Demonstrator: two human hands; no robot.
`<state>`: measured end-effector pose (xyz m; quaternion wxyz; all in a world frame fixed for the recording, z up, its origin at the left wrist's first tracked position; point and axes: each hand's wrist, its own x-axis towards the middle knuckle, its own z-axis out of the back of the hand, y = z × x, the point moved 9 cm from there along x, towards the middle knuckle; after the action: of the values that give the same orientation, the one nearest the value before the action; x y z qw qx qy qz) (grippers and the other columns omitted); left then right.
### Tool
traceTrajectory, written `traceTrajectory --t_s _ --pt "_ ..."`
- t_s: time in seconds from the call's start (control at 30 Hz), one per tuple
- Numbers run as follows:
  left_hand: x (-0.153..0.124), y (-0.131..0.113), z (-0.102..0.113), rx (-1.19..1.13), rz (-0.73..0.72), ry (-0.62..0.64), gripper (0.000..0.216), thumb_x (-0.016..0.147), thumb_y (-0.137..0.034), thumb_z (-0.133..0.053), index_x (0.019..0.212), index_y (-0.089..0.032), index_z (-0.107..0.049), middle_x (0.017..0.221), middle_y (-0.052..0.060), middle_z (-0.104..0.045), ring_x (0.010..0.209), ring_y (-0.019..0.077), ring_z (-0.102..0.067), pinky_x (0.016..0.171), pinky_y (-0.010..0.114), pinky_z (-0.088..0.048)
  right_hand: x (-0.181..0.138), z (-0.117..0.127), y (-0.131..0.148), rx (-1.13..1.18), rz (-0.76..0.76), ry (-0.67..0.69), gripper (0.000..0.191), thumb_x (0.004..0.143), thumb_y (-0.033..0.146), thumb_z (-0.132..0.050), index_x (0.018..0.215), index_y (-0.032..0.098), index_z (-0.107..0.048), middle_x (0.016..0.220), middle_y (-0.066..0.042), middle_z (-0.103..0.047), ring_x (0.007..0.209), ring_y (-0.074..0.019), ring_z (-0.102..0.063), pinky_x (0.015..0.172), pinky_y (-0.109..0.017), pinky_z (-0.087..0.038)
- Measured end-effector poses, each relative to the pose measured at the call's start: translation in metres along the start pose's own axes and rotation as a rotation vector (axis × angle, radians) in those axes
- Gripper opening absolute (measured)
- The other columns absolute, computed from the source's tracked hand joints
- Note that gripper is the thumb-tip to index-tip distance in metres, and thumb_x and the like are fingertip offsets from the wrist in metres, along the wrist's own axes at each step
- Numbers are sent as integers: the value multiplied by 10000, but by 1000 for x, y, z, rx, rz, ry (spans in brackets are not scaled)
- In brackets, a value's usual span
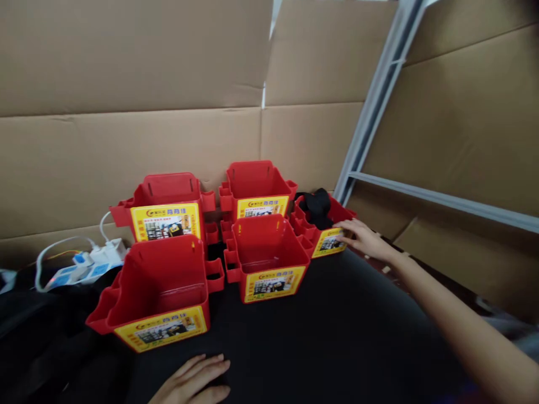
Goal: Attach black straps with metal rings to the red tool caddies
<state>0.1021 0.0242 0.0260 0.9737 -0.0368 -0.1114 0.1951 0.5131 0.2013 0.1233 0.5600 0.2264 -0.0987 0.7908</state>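
My right hand [364, 238] reaches to the rightmost red plastic bin [328, 238], fingers over its front rim and thumb against the yellow label. A black strap [318, 207] lies bundled inside that bin. Low in the view, my left hand [193, 381] rests with fingers stretched out on the black surface [328, 331], holding nothing. It is closest to the front left red bin [164, 292], but apart from it. Right of that one stands another red bin [273, 258]. Two more, a back left bin [168, 191] and a back middle bin [256, 182], stand behind them.
Cardboard sheets [177, 62] wall off the back and right. A grey metal frame [374, 101] rises at the right. On the left, a power strip [86, 274] holds white plugs and cables, near dark fabric [33, 336].
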Motion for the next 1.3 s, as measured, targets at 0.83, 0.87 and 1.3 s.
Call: traceTrajectory --t_s 0.83,0.87,1.3 --pt "-32 32 20 -387 342 14 372 850 -240 -475 1219 -262 -511 1381 29 -436 1290 189 -368 1093 423 -261 -43 4 269 27 317 -260 203 850 346 -485 912 184 -590 851 -63 -667 767 -196 -633 697 -325 -491" --pt "-32 32 20 -375 340 15 362 849 -243 -473 1208 -262 -517 1372 29 -445 1279 194 -382 1089 424 -269 -48 8 271 26 335 -266 196 848 341 -486 909 189 -592 848 -57 -673 760 -194 -638 688 -319 -491" --pt "-40 71 28 -501 646 -213 306 821 -139 -457 1118 -200 -490 1107 47 -624 1024 160 -588 930 322 -452 -86 17 316 -24 341 -295 203 845 284 -466 910 200 -640 817 -48 -708 717 -214 -663 723 -356 -477"
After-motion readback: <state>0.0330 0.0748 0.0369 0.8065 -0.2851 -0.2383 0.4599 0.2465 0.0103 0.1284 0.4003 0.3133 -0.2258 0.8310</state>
